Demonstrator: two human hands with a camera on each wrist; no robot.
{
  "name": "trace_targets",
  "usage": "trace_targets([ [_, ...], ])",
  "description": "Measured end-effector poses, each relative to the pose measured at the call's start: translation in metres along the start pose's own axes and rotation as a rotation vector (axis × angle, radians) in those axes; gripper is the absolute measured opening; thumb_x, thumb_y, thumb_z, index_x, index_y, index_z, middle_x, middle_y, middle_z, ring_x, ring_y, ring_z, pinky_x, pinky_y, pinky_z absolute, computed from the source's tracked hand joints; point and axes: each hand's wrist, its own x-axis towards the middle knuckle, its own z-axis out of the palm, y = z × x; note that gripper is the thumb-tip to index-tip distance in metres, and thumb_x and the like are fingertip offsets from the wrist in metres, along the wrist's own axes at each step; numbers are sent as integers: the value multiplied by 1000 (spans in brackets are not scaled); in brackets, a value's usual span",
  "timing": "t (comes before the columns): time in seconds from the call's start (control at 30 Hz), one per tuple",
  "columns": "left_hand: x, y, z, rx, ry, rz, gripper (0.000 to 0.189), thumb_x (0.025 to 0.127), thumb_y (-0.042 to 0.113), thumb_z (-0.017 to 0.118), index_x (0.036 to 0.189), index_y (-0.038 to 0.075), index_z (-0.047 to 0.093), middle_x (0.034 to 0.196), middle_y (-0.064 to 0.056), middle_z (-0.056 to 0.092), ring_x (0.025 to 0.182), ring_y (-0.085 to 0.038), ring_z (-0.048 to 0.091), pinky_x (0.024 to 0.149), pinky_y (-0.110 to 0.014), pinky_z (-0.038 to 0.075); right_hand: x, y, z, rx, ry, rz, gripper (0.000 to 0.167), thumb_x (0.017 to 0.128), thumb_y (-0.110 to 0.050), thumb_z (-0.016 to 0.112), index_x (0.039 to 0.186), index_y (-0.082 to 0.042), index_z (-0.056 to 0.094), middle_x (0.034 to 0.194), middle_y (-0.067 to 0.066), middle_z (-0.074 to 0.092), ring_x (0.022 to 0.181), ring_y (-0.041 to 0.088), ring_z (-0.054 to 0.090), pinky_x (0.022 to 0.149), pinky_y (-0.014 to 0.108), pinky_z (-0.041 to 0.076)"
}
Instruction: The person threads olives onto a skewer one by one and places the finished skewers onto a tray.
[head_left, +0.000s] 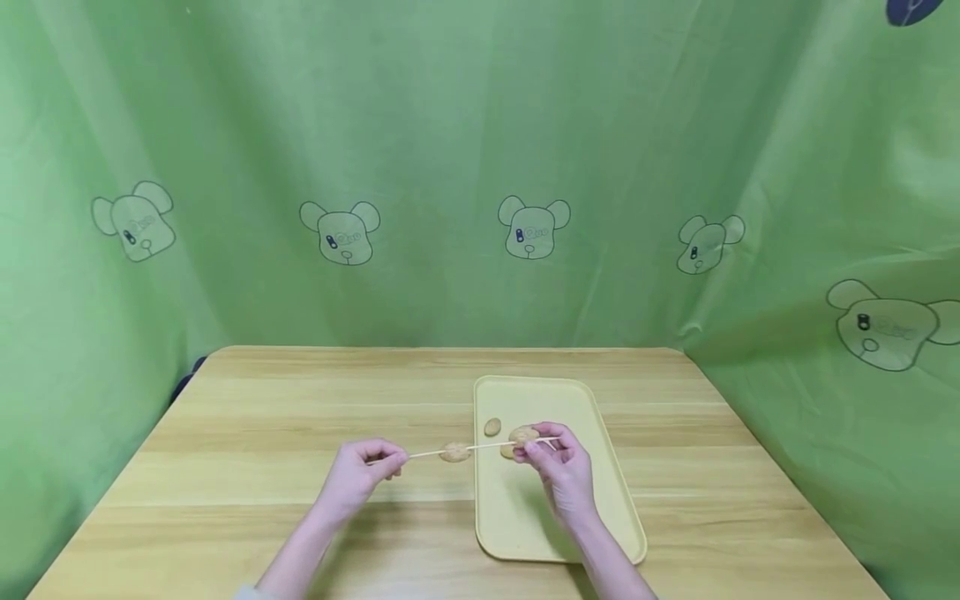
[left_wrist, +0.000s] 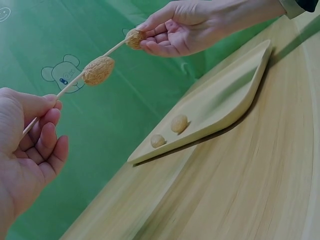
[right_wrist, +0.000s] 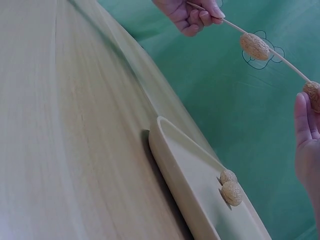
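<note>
A pale sleeve edge point(head_left: 253, 594) shows on the left forearm point(head_left: 300, 550), over the near part of the wood-grained surface point(head_left: 375, 533). The right forearm point(head_left: 603, 554) crosses above the near edge of a beige tray point(head_left: 551, 533), which lies right of the surface's middle, its far edge short of the surface's far edge.

Farther in, the left hand point(head_left: 362, 477) and right hand point(head_left: 564, 475) are raised and well apart, with a thin stick point(head_left: 491, 445) spanning between them. The left hand pinches it near its left end, thumb against fingers. The right hand grips a held lump point(head_left: 522, 434), tan and wrinkled, at the stick's other end; I cannot tell how far the stick goes into it. Between the hands, 1 skewered lump point(head_left: 454, 452) sits on the stick, clear of both, in the air just left of the tray's left edge.

On the tray, near its left edge, rest 2 more: the nearer loose lump point(left_wrist: 179, 123) and, just beside it toward the far-left corner, the farther loose lump point(head_left: 492, 427).

Past the surface's far edge hangs a green curtain point(head_left: 442, 125) with 5 outlined bear heads point(head_left: 345, 237).
</note>
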Motion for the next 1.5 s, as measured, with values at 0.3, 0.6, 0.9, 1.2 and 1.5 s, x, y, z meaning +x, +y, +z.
trace_targets([
  [0.3, 1, 3, 3, -10, -3, 6, 18, 82, 5, 67, 87, -11, 64, 71, -13, 63, 65, -13, 54, 64, -25, 47, 0, 0, -1, 58, -11, 6, 28, 83, 20, 47, 99, -1, 58, 92, 11, 66, 76, 17, 66, 71, 25, 53],
  [0.6, 0, 3, 7, -1, -13, 6, 15, 82, 5, 67, 85, -9, 65, 72, -16, 62, 64, -10, 53, 63, -28, 48, -4, 4, -3, 64, -15, 24, 30, 83, 20, 47, 98, -2, 59, 92, 10, 66, 76, 16, 65, 72, 26, 53],
  [0.9, 1, 3, 12, -38, -15, 7, 15, 82, 4, 67, 85, -11, 64, 66, -1, 60, 62, -10, 52, 60, -23, 45, -4, 6, -1, 95, -21, 49, 29, 83, 20, 46, 99, -1, 57, 94, 11, 66, 77, 18, 66, 71, 26, 53],
  [1.2, 3, 3, 14, -31, -2, 0, 15, 82, 4, 67, 86, -10, 65, 67, -6, 61, 61, -9, 51, 58, -23, 44, -4, 7, 2, 100, -35, 48, 29, 83, 20, 46, 99, -3, 57, 94, 11, 66, 78, 18, 66, 72, 25, 53],
  [1.5, 2, 4, 17, -36, -1, -8, 13, 80, 3, 67, 84, -10, 65, 66, -5, 60, 60, -10, 51, 57, -21, 43, -5, 9, 7, 89, -18, 76, 28, 83, 19, 47, 97, -3, 57, 93, 9, 66, 77, 16, 65, 71, 24, 53],
])
